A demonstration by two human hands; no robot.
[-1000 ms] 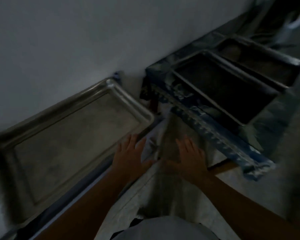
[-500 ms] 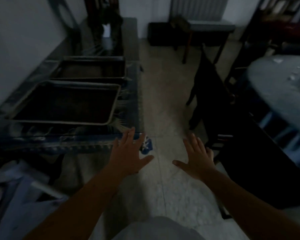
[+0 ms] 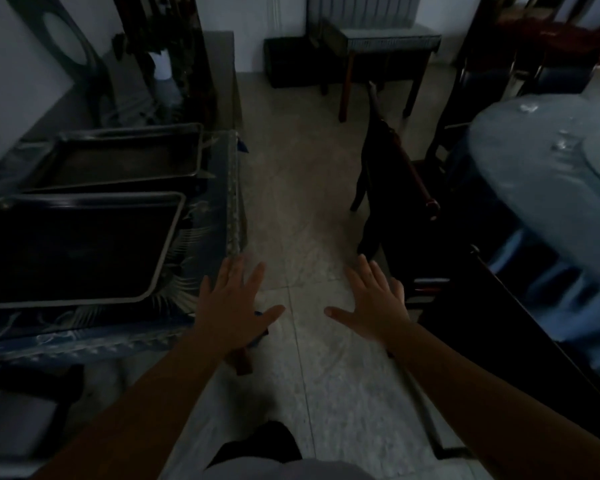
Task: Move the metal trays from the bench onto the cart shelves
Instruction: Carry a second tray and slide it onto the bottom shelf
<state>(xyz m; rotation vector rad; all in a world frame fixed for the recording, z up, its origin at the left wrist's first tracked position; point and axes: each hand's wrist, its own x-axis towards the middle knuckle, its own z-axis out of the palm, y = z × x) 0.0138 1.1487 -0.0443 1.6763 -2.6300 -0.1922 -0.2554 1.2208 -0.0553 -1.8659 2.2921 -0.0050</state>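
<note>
Head view, dim light. We hold both hands out in front, palms down, fingers spread and straight, grasping nothing. Left hand (image 3: 234, 306) hovers over the near right corner of the surface (image 3: 208, 244), which is covered w/ a blue patterned cloth; we cannot tell whether the hand touches it. Right hand (image 3: 376, 303) is over the tiled floor (image 3: 302, 209), just beside a dark wooden chair (image 3: 388, 188) on its right.

Task items: two metal trays lie flat on the surface, left of the hands. Near tray (image 3: 77, 247) is the closer one, interior very dark. Far tray (image 3: 122, 157) lies just behind it, towards the wall; the rims are near each other, contact cannot be confirmed.

Right side: round table w/ pale cover (image 3: 541, 161). Background: small side table (image 3: 388, 39) against the far wall. Bottom centre: our light-coloured garment (image 3: 274, 471) and a dark shoe (image 3: 257, 441) on the floor.
</note>
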